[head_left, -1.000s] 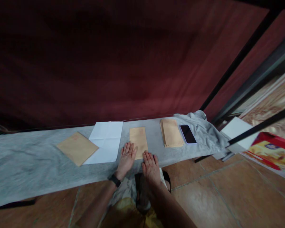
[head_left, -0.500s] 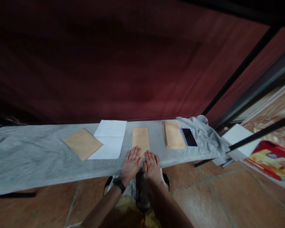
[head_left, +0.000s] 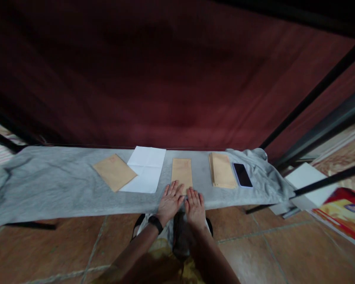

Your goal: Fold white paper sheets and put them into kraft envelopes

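Observation:
A brown paper envelope (head_left: 182,169) lies upright in front of me on the grey cloth. My left hand (head_left: 170,200) rests flat on its near left end, fingers stretched out. At the near right corner lies my right hand (head_left: 195,206), also flat, its fingertips at the envelope's edge. To the left, a white sheet of paper (head_left: 149,169) with fold creases is partly covered by another brown envelope (head_left: 114,172), turned at a slant. A stack of brown envelopes (head_left: 224,170) sits to the right of my hands.
A phone (head_left: 243,175) with a dark screen lies right of the stack. The grey cloth (head_left: 62,185) covers a long narrow table and bunches at its right end. Behind stands a dark red curtain (head_left: 177,90). A red and yellow box (head_left: 346,213) is at the far right.
The view has shifted, so things on the table appear slightly farther right. Both hands stay flat at the envelope's near end; nothing has been picked up.

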Tool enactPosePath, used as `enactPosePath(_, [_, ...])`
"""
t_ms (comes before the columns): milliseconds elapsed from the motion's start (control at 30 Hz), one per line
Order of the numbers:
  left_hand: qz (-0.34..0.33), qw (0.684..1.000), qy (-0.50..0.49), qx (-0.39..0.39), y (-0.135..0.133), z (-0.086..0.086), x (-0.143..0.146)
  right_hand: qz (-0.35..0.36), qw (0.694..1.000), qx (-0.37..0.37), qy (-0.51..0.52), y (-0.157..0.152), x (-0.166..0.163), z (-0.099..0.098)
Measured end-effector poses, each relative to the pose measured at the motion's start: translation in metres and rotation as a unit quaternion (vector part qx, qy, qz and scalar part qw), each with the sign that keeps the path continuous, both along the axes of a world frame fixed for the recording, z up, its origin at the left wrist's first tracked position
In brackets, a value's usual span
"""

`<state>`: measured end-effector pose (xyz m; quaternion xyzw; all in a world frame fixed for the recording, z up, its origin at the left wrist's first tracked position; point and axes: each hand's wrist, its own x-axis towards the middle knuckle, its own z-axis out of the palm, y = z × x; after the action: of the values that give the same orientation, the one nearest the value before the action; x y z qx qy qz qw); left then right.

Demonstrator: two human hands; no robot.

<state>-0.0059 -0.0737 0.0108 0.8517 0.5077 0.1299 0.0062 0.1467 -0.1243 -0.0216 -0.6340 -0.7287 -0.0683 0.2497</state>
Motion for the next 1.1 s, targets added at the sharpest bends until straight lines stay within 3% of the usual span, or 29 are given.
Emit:
enactPosePath(200, [0.028,1.0,-0.001,0.005,-0.002,-0.002,-0.001,0.005,1.0,0.016,0.018,-0.004,0.007,0.002])
enactPosePath(500, [0.055,0.998,-0.007,0.002,-0.005,-0.005,-0.006,-0.026,0.999,-0.022,0.036,-0.002,0.005,0.004])
enactPosePath(800, [0.04,0.999,0.032,0.006,-0.004,-0.007,-0.008,0.06,0.995,-0.068,0.03,0.024,-0.025,0.026])
enactPosePath(1100, [0.038,0.999,0.024,0.018,-0.003,-0.011,-0.008,0.062,0.994,-0.093,0.003,0.028,-0.02,0.022])
